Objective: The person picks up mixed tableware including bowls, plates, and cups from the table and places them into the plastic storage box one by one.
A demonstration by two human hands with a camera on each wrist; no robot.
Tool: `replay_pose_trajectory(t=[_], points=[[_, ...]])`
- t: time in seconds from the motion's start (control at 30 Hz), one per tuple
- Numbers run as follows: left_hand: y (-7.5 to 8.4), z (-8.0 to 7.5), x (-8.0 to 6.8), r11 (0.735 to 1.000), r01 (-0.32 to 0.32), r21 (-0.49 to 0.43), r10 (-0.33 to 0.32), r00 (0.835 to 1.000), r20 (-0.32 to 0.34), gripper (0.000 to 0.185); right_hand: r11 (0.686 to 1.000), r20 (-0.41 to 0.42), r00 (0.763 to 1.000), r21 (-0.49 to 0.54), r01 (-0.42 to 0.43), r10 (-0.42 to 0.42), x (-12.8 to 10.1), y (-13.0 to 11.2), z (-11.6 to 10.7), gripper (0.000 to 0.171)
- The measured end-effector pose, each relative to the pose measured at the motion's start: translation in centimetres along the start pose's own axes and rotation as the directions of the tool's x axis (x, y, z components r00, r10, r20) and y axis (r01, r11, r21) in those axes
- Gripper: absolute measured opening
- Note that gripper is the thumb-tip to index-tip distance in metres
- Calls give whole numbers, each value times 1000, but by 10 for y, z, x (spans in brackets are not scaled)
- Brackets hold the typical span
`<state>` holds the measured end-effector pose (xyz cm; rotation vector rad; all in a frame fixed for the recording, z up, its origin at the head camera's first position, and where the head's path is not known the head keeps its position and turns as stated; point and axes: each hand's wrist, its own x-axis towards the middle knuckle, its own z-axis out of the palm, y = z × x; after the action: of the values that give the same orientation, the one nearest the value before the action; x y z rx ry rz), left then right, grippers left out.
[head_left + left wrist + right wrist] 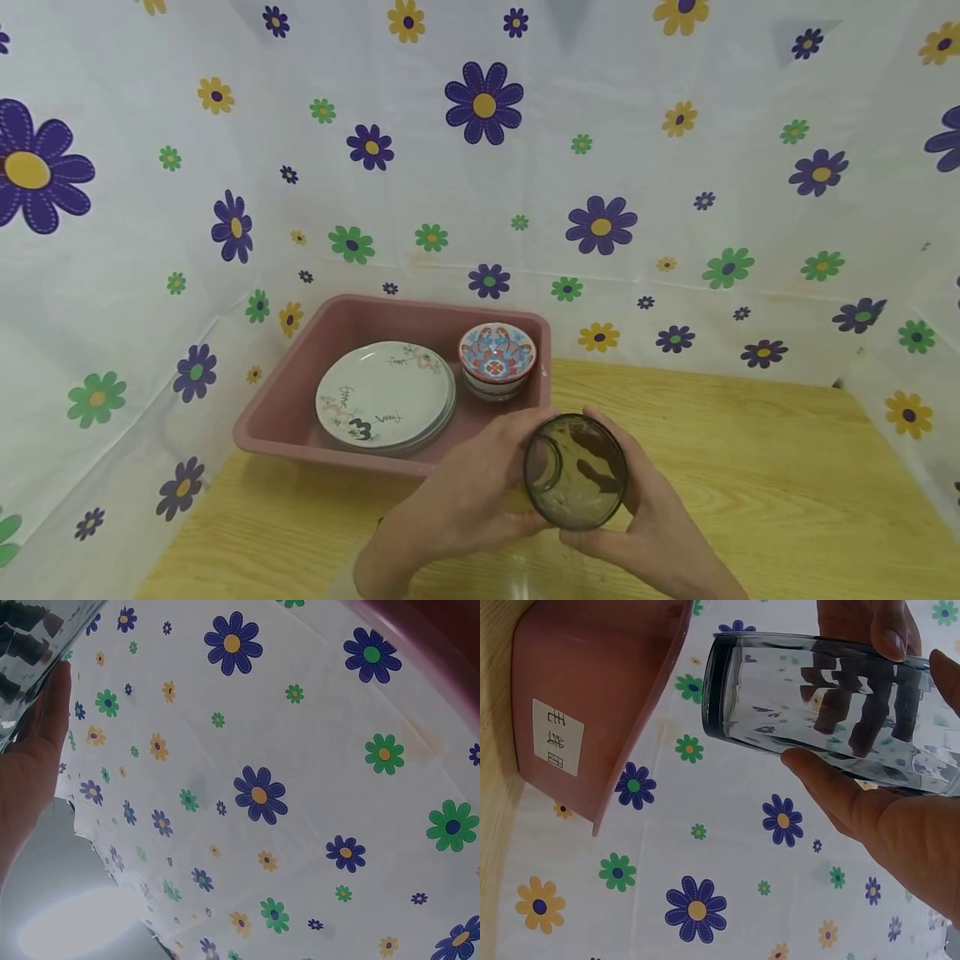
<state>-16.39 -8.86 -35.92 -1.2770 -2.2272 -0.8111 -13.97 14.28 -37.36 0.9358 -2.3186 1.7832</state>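
Observation:
A tall clear drinking glass point(576, 472) with a greyish tint is held between my two hands above the table, its round mouth facing the head camera. My left hand point(476, 492) grips it from the left side, and my right hand point(652, 525) from the right. Seen from the right wrist, the glass point(780, 697) has a thick dark base, and fingers show through its wall. Part of the glass point(26, 656) also enters the left wrist view's upper corner, against the left hand point(34, 765).
Just beyond the left hand, a pink plastic basin point(300, 458) stands on the wooden table point(750, 467). It contains a stack of white plates point(386, 392) and stacked patterned bowls point(497, 354). A white label point(558, 736) is on its outside. Flower-printed sheeting point(420, 192) hangs behind.

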Motion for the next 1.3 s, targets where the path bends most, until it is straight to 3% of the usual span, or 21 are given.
replay_pose_trajectory(t=[0.23,0.47,0.7,0.87,1.03,1.3], points=[[-6,-4,1,1000,-11,18,13,997,-81,105,1000,-13,1000,-11,-3,3,10,-2,5,91],[-11,-12,-1,999,44,-18,-47,988,-148,105,1000,5,1000,-24,5,-5,23,-4,8,84],[-17,-18,-3,991,99,-91,-113,980,-165,108,999,-7,999,0,33,-33,37,-4,15,79],[-21,-20,-4,977,179,-118,-198,966,-167,110,997,-27,998,44,57,-56,47,-2,22,76],[-25,-21,-6,969,217,-115,-236,954,-184,107,998,-44,998,46,52,-50,51,3,27,70],[-30,-25,-8,940,315,-134,-338,917,-211,111,997,-23,1000,75,-2,3,52,8,30,66]])
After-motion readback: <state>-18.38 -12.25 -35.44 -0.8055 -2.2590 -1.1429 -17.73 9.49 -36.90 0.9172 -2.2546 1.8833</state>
